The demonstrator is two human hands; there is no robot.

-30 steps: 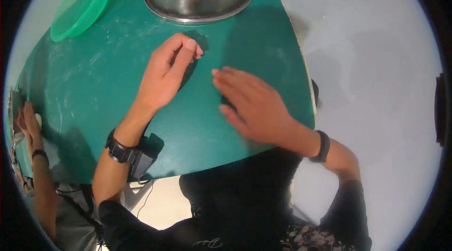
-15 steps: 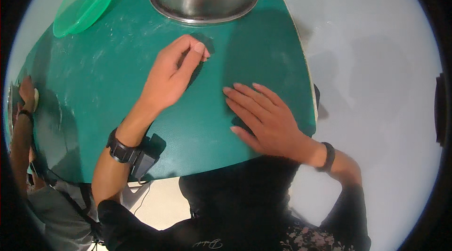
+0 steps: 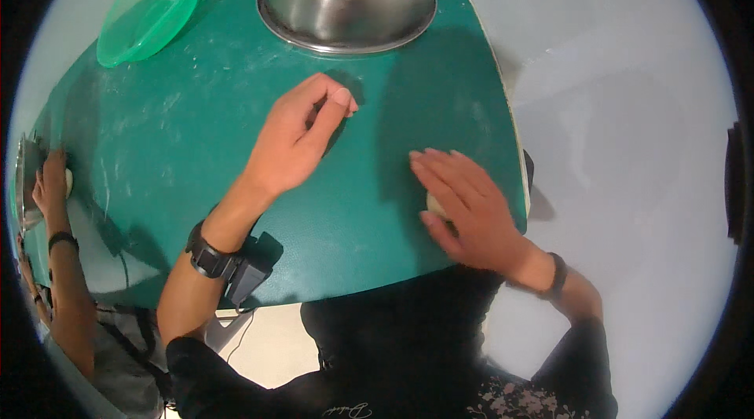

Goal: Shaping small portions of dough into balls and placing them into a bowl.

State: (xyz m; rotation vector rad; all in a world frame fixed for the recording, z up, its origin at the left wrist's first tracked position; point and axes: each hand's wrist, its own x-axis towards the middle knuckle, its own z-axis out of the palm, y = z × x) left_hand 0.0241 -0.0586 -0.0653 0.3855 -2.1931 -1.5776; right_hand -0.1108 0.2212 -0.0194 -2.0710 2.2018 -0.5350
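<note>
Stretched nearly flat, my right hand [image 3: 471,207] lies over a pale dough ball [image 3: 434,205] on the green tabletop [image 3: 338,246]. Only the ball's left edge shows between thumb and fingers; the palm covers the rest. My left hand [image 3: 294,136] is closed, its thumb pressed against curled fingers, and it is close to the table in front of the metal basin. The inside of that hand is hidden, so whether it holds anything cannot be seen.
An upside-down metal basin [image 3: 353,3] stands at the far middle. A green plastic basin [image 3: 153,14] is at the far left. At the left rim, another person's hand [image 3: 53,183] touches a pale lump. A black box-shaped device [image 3: 250,278] is beside my left wrist.
My right hand has shifted right and slightly down, its fingers drawn closer together, and part of the dough ball now shows. My left hand stays closed. The other person's arm has moved.
</note>
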